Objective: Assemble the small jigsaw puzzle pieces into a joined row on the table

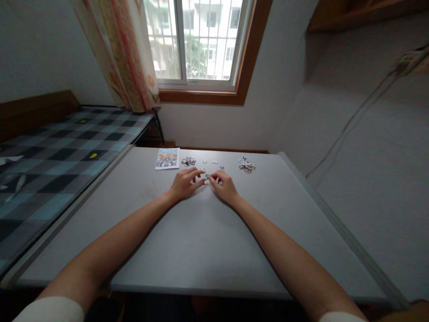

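A small greenish jigsaw puzzle piece (207,175) is pinched between the thumb and fingertips of my right hand (224,185). Just left of it, my left hand (186,182) hovers low over the table with thumb and fingers apart, its fingertips close to the same piece. Another puzzle piece (206,182) lies directly under my fingertips, partly covered. Beyond my hands lie a few loose pieces, including a pale one (215,162) and a darker one (221,168). Whether the pinched piece touches the one below cannot be made out.
A pile of puzzle pieces (188,161) sits behind my left hand, beside a printed picture sheet (167,158). Farther right is a second pile (247,165). The white table (201,250) borders a bed with a checked cover (67,165) on the left and a wall on the right.
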Available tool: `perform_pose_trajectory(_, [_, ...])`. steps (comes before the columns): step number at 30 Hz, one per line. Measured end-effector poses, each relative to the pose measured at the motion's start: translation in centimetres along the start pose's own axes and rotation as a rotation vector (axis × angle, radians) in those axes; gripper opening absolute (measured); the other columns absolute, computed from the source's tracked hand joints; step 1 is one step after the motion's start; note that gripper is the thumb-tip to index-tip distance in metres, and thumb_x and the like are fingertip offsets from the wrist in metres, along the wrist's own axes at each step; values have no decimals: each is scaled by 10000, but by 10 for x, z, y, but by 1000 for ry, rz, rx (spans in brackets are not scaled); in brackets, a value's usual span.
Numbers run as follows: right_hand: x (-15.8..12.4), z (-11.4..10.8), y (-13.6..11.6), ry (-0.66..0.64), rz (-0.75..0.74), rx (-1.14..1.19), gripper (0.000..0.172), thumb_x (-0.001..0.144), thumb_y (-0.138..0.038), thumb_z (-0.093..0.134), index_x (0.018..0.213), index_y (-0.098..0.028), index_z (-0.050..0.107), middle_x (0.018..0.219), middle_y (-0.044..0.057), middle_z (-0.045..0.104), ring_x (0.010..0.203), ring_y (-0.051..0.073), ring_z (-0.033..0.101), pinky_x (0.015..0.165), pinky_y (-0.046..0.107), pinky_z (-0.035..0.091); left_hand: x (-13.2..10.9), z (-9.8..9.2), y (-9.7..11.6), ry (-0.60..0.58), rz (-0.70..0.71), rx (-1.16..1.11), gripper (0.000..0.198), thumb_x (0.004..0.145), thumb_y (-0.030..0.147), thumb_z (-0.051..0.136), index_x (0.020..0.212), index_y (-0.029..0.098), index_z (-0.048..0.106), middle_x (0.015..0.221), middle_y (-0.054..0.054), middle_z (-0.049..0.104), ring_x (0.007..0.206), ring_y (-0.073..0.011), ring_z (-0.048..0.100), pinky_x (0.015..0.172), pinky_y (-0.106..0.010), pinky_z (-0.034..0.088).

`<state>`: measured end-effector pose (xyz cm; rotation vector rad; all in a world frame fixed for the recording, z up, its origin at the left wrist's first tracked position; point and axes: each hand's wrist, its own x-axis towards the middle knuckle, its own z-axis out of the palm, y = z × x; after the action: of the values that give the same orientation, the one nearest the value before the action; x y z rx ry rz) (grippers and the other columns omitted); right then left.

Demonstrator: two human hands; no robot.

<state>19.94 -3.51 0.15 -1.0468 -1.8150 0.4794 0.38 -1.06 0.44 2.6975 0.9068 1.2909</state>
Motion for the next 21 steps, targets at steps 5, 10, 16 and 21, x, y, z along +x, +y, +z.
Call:
perform_pose_trajectory(5, [0,0,-1,-24,-25,-4,179,863,-261,533,716,-198,612,700,15,587,700,149,535,706,294,423,0,1,0,-48,11,-23,255,948,307,514,1140,196,641,823,-21,647,581,-77,554,601,-216,462])
perform_pose_trajectory(10, [1,-1,1,-24,12,1,205,888,-304,519,749,-196,624,723,20,601,707,147,539,688,285,422,0,-1,2,-23,-9,-9,223,942,340,533,1032,186,668,812,-22,643,590,-81,565,589,-213,453])
perform_pose_trajectory(16, [0,-1,0,-27,-6,5,204,883,-305,531,758,-190,644,722,24,602,714,151,544,701,293,427,1,-2,1,11,-21,8,223,928,374,562,938,177,665,781,-14,624,582,-84,558,594,-220,449])
perform_pose_trajectory(21, [0,-1,1,-9,1,4,191,870,-283,530,748,-187,641,717,22,605,696,144,539,678,283,424,1,-2,2,6,10,8,204,926,347,566,927,167,664,752,-12,620,584,-85,559,597,-218,447])
